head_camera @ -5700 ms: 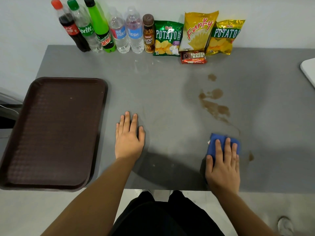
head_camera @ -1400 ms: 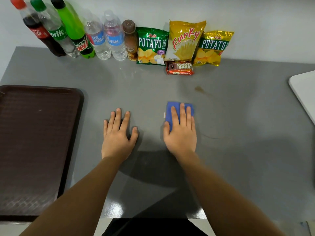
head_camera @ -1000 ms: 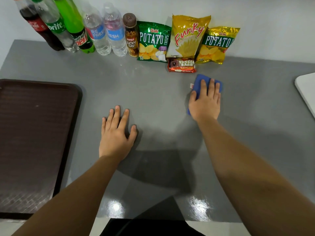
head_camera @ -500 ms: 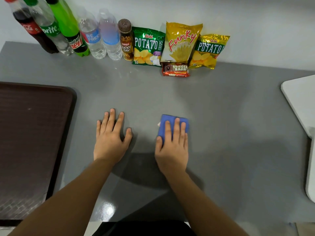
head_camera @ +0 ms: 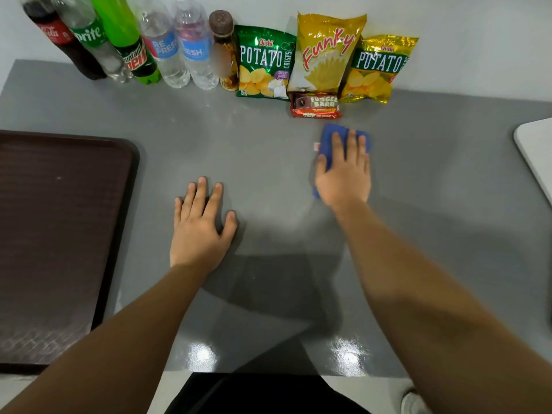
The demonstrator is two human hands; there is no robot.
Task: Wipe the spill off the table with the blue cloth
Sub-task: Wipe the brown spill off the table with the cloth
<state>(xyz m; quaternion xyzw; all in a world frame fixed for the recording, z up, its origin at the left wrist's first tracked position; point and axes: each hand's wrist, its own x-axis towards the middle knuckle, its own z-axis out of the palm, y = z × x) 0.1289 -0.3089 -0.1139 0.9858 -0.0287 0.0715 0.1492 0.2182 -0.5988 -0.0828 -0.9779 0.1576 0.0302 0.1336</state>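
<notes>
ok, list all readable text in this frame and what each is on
"Sprite": clear soda bottle
"Mountain Dew", partly cut off: green bottle
"REFRESH": water bottle
"Oishi POTATO CRISPS": green bag
"Funky": yellow bag
"Oishi POTATO": gold bag
"FUDGEE BARR": red pack
Cola bottle script and brown bottle label: blurred.

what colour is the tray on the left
Dark brown tray, with a fine textured surface; head view.
</notes>
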